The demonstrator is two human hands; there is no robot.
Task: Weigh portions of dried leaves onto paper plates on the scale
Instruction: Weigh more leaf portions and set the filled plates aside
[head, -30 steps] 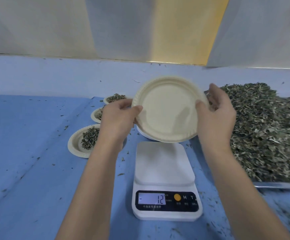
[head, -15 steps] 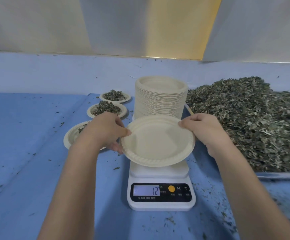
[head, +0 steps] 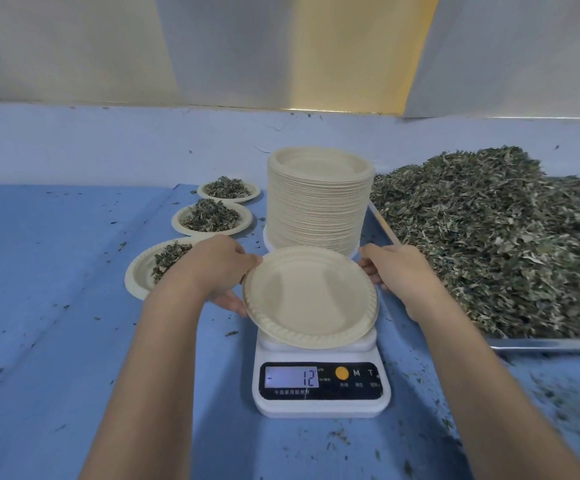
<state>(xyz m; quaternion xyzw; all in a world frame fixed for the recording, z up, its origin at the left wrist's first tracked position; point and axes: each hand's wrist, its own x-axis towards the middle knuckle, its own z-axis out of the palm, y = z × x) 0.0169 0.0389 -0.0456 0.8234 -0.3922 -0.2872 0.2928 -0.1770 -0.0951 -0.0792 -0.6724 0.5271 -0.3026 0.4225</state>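
1. The round beige paper plate [head: 311, 296] covers the platform of the white digital scale [head: 319, 407]; whether the two touch cannot be told.
2. The left hand [head: 217, 268] hides part of the nearest leaf-filled paper plate [head: 139, 275].
3. The silver metal tray [head: 544, 344] and its heap of dried green leaves [head: 489, 230] are cut off by the right edge and blurred there.
4. The print beneath the scale's display is too small to read.

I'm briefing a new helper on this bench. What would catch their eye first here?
A big heap of dried leaves fills the metal tray at right. In the middle, the left hand and right hand hold an empty paper plate at the white scale, which reads minus 12, before a tall plate stack. Three filled plates line up at left.
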